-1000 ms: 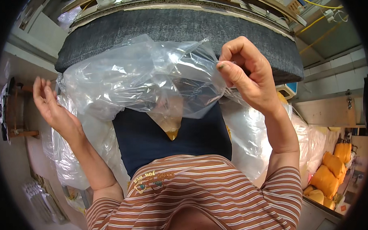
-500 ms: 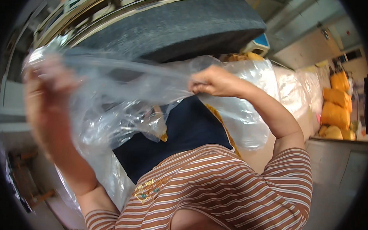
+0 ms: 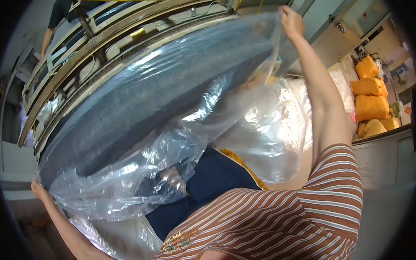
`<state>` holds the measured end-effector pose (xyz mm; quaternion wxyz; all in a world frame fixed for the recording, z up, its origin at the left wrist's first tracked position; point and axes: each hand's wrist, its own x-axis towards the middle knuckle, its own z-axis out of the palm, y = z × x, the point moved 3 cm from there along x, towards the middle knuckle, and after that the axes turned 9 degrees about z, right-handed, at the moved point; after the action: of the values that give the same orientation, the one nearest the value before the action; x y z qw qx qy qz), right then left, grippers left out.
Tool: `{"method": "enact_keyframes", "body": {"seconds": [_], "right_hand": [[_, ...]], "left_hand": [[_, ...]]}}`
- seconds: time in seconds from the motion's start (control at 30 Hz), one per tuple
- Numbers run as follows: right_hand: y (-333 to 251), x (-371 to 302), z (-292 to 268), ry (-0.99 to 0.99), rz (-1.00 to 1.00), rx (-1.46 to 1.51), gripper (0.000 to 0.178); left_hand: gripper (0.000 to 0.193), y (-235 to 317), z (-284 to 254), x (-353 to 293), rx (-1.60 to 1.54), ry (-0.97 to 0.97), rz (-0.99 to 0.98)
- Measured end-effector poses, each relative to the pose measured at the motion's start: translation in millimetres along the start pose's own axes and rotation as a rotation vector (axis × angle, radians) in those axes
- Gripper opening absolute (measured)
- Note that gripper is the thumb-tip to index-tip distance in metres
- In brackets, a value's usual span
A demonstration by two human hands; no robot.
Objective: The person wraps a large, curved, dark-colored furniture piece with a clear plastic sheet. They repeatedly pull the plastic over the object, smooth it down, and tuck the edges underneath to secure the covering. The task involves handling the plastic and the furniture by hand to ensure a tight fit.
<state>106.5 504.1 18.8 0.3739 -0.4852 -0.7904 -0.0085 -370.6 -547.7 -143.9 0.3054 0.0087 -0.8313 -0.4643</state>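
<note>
A large sheet of clear plastic film (image 3: 140, 171) is stretched wide between my two hands, and I cannot tell whether it is a bag or a single layer. At the far left my left hand (image 3: 38, 188) is closed on one corner. High on the right, my right hand (image 3: 291, 24) grips the other corner, arm raised. Through the film shows a long dark grey padded surface (image 3: 170, 92). The film's lower part hangs in creased folds over my dark blue lap (image 3: 218, 171).
Wooden rails (image 3: 73, 70) of a frame run along the far side. Beyond them shows another person's arm (image 3: 49, 39). More clear plastic (image 3: 276, 123) lies right of my lap. Orange bundles (image 3: 371, 107) are stacked at the far right.
My hands have moved far apart, the left one down and outward, the right one up and to the right. The bunched film is now spread out in front of the grey surface.
</note>
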Motion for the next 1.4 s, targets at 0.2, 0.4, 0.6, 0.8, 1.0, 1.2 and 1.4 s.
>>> {"method": "enact_keyframes", "body": {"seconds": [0.2, 0.4, 0.6, 0.8, 1.0, 1.2, 1.4], "right_hand": [[-107, -52, 5, -0.005, -0.051, 0.444, 0.033], [-47, -86, 138, -0.484, -0.249, 0.135, 0.066], [-58, -66, 158, -0.451, -0.393, 0.046, 0.064], [-58, -75, 161, -0.383, -0.414, 0.109, 0.055], [-50, -58, 170, -0.523, -0.568, 0.345, 0.057], [168, 6, 208, -0.581, -0.222, 0.069, 0.058], [310, -164, 255, -0.782, 0.561, 0.010, 0.038]], "left_hand": [[0.043, -19, 29, -34, 0.947, -0.227, 0.158], [0.045, -20, -13, 6, 1.096, -0.360, 0.102], [0.042, 7, 20, 33, 1.254, -0.421, 0.252], [0.037, 295, 164, -153, 0.076, -0.997, 0.391], [0.044, 371, 221, -291, 0.263, -1.048, 0.803], [0.046, 340, 257, -262, 0.305, -0.897, 0.849], [0.048, 339, 262, -261, 0.283, -0.899, 0.838]]}}
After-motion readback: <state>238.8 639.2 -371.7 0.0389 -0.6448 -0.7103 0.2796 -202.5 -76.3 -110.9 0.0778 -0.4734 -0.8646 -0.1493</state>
